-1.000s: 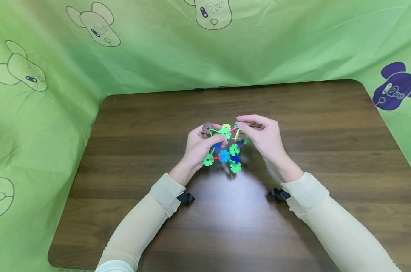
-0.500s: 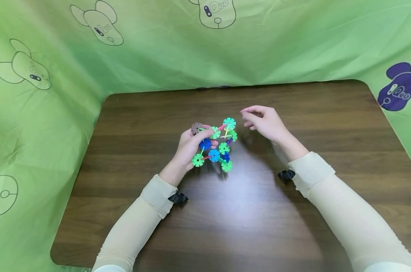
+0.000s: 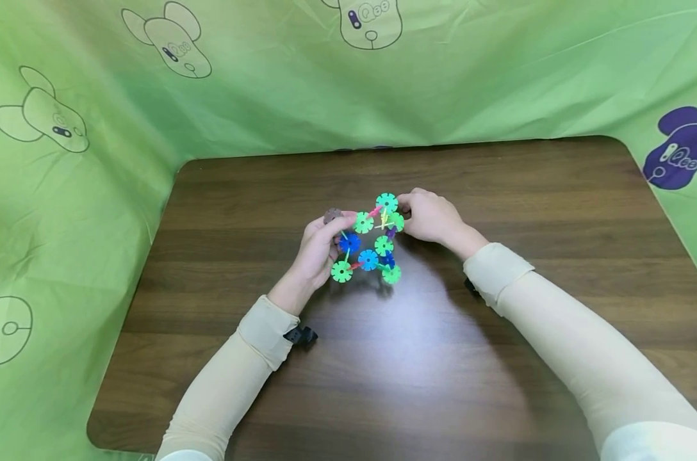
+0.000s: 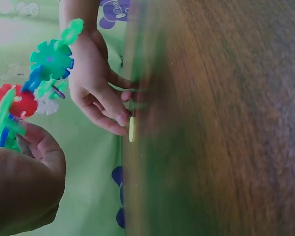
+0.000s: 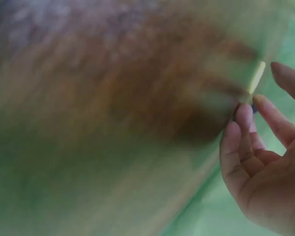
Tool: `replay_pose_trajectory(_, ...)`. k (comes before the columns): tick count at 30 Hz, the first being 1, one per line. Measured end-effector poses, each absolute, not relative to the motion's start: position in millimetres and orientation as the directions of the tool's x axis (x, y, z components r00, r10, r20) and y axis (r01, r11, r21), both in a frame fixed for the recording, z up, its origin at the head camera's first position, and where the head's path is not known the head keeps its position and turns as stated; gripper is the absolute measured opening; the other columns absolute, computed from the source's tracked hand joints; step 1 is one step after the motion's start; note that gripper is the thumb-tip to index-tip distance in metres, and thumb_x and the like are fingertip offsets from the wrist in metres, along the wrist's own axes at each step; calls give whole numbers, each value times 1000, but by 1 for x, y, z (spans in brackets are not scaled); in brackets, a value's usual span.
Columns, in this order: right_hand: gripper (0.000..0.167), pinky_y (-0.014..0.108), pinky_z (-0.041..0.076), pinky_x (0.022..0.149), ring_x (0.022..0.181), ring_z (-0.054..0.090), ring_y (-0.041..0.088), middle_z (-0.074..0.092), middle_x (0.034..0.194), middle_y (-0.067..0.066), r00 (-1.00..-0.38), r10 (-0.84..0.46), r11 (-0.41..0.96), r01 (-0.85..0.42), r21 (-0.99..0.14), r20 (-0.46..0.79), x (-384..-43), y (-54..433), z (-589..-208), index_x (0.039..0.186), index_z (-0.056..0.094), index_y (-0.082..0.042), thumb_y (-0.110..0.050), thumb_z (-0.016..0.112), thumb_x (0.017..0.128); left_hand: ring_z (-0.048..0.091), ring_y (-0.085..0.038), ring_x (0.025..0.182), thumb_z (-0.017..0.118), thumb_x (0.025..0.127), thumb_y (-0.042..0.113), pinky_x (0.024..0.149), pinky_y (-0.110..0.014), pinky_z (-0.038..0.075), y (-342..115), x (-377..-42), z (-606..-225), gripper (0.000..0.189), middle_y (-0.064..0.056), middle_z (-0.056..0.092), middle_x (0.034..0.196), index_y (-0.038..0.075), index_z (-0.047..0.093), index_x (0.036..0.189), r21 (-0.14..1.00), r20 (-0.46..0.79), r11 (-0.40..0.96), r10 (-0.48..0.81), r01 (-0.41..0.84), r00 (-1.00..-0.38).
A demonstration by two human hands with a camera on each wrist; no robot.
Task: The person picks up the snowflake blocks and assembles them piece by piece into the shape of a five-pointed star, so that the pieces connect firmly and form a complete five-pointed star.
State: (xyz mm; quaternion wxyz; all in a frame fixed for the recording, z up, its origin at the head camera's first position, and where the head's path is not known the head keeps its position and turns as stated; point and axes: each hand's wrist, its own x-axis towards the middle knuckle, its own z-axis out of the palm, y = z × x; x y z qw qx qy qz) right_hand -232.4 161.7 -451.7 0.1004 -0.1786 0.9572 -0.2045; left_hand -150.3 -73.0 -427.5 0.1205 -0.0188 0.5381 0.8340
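Observation:
My left hand (image 3: 316, 250) grips a linked chain of notched plastic snowflake discs (image 3: 368, 260) in green, blue, brown and other colours. Its thumb lies over the upper left part, and the structure is held up over the table. Just right of the upper green discs is my right hand (image 3: 432, 216), reaching down to the tabletop, its fingertips partly hidden behind them in the head view. A yellow snowflake disc (image 4: 132, 129) shows edge-on at its fingertips in the left wrist view. In the right wrist view the yellow disc (image 5: 257, 77) sits between spread fingers.
A brown wood-grain table (image 3: 348, 384) lies under both hands. Green cloth (image 3: 279, 96) with printed animal heads hangs behind the table and at its sides. A black wrist camera (image 3: 301, 336) is strapped at the left cuff.
My right hand has let go of the structure, drawn off to the right, then come down to the table beside it. The left hand has shifted slightly left with the structure.

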Motion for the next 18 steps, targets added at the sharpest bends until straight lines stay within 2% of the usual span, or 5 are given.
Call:
replay_pose_trajectory(2, 13, 55, 51, 76, 101, 60, 32, 64, 104, 12, -916, -388, 852, -314, -419, -102, -233, 159, -453, 102, 71, -15, -18, 69, 90, 52, -7, 62, 64, 95, 8, 55, -17, 42, -74, -151, -427, 8, 3, 60, 77, 8, 72, 95, 881, -156, -415, 198, -226, -968)
replay_pose_trajectory(5, 8, 55, 52, 74, 97, 61, 32, 64, 102, 12, -914, -396, 850, -328, -411, -88, -234, 157, -453, 98, 72, -15, -16, 71, 90, 54, -8, 63, 64, 94, 7, 58, -18, 47, -75, -151, -427, 8, 2, 64, 80, 8, 71, 97, 880, -156, -409, 229, -240, -961)
replay_pose_trajectory(10, 20, 52, 52, 83, 99, 59, 32, 62, 107, 17, -902, -401, 851, -302, -430, -161, -238, 156, -452, 107, 68, -5, -7, 67, 87, 54, -9, 65, 65, 92, 5, 61, -21, 47, -76, -152, -426, 18, 3, 65, 83, 3, 68, 110, 886, -158, -381, 282, -262, -946)
replay_pose_trajectory(14, 35, 49, 51, 92, 101, 61, 31, 65, 110, 16, -896, -385, 834, -235, -500, -220, -240, 156, -450, 119, 64, -1, -11, 72, 86, 57, -10, 70, 63, 91, 2, 62, -23, 46, -77, -152, -425, 29, 5, 68, 85, 2, 64, 120, 891, -150, -372, 303, -262, -941)
replay_pose_trajectory(18, 28, 47, 49, 89, 94, 61, 31, 67, 102, 13, -899, -377, 798, -193, -571, -223, -239, 160, -450, 113, 61, -3, -12, 73, 90, 58, -10, 74, 61, 88, 0, 63, -24, 48, -78, -153, -426, 37, 4, 70, 85, 4, 64, 124, 888, -155, -373, 310, -270, -938)
